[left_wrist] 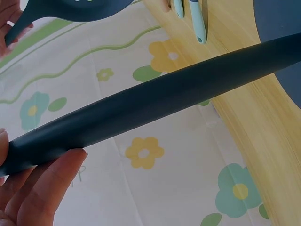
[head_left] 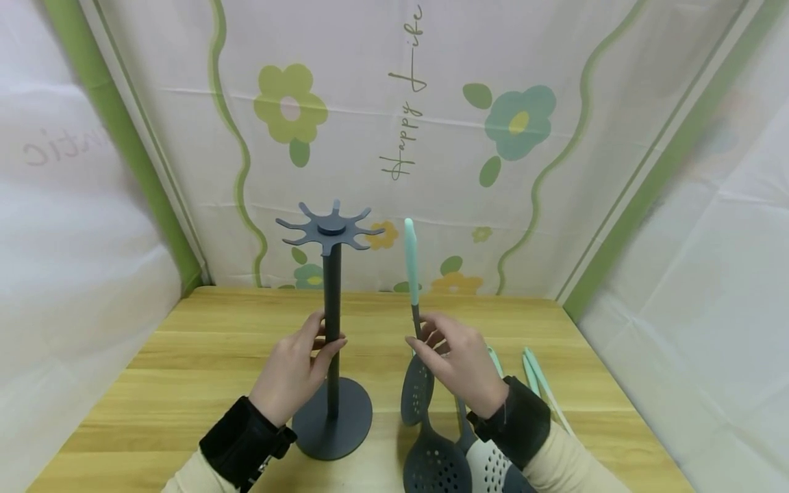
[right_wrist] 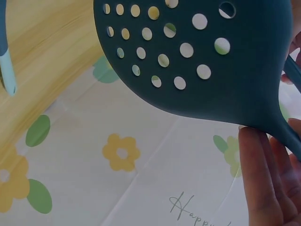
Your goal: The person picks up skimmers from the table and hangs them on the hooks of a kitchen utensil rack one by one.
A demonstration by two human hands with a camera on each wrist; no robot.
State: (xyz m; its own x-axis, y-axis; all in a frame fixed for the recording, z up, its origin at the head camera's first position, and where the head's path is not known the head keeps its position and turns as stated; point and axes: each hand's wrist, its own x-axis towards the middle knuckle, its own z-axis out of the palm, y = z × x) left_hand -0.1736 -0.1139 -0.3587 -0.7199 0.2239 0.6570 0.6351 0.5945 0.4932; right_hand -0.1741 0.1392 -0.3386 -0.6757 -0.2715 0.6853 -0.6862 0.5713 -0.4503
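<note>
I find a screened-off work space with a tabletop set-up. A wood-grain table (head_left: 185,349) sits between white sheets (head_left: 80,226) at left and right, with a printed cloth (head_left: 364,150) across the back. The cloth carries flowers (head_left: 271,103) and the sideways words "Happy Life", a homely pattern. The slotted utensils (head_left: 436,469) and the dark stand (head_left: 332,284) are kitchen goods. I wear black bands (head_left: 524,421) at both wrists, consistent with a recording station. Whether it stands in a home, lab or studio, I cannot determine.
</note>
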